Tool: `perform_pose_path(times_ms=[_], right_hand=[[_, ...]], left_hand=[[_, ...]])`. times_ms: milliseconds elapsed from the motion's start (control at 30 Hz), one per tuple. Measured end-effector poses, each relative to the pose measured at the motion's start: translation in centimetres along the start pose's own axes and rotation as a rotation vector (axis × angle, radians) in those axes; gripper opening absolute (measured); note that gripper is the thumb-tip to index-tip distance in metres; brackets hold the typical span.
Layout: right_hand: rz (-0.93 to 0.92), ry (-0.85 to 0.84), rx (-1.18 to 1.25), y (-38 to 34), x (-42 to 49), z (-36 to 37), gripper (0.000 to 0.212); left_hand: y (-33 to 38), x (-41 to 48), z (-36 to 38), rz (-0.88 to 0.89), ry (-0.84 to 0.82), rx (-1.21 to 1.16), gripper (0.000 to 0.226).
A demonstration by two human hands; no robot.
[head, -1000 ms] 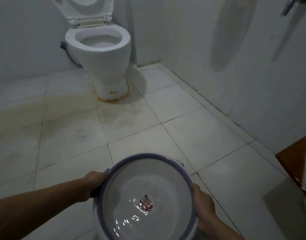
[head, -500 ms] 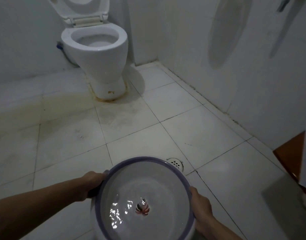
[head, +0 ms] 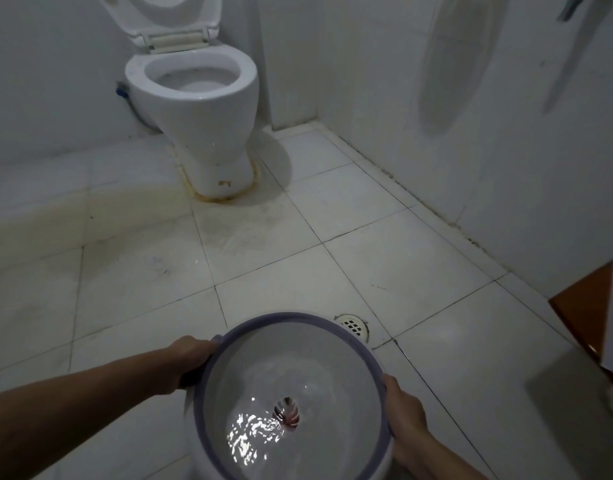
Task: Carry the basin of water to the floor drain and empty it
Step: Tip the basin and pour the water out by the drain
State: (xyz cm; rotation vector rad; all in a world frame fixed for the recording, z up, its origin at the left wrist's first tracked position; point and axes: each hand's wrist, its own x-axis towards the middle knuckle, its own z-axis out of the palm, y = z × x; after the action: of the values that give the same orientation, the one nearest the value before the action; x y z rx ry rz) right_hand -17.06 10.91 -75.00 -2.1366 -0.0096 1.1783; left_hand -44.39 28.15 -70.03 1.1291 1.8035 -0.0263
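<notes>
A round white basin with a purple rim (head: pixel 263 323) is held level above the tiled floor, low in the view. Rippling water fills its lower part, over a small red leaf mark at the bottom. My left hand (head: pixel 190 356) grips the rim on the left side. My right hand (head: pixel 404 415) grips the rim on the right side. The floor drain (head: pixel 353 326), a round grate set in the tiles, shows just past the basin's far right edge, partly hidden by the rim.
A white toilet (head: pixel 201 109) with its lid raised stands at the back against the wall. White tiled walls close the right side. An orange-brown wooden door edge (head: pixel 582 306) juts in at the right. The floor tiles carry yellowish stains on the left.
The basin has drawn back toward me and a little lower in view, uncovering more of the floor drain beyond its rim. The water keeps rippling. Both hands hold as before.
</notes>
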Motion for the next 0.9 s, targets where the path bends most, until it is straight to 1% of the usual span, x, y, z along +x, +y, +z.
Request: perform_pose_path(times_ms=[500, 767, 900], right_hand=[[0.041, -0.014, 0.05, 0.38, -0.05, 0.03, 0.05], [0.071, -0.012, 0.051, 0.35, 0.07, 0.2, 0.052], [0.081, -0.012, 0.06, 0.47, 0.26, 0.28, 0.052]], left_hand=[[0.81, -0.35, 0.18, 0.032, 0.032, 0.002, 0.045], [0.85, 0.15, 0.06, 0.042, 0.044, 0.035, 0.05], [0.87, 0.14, 0.09, 0.039, 0.04, 0.037, 0.048]])
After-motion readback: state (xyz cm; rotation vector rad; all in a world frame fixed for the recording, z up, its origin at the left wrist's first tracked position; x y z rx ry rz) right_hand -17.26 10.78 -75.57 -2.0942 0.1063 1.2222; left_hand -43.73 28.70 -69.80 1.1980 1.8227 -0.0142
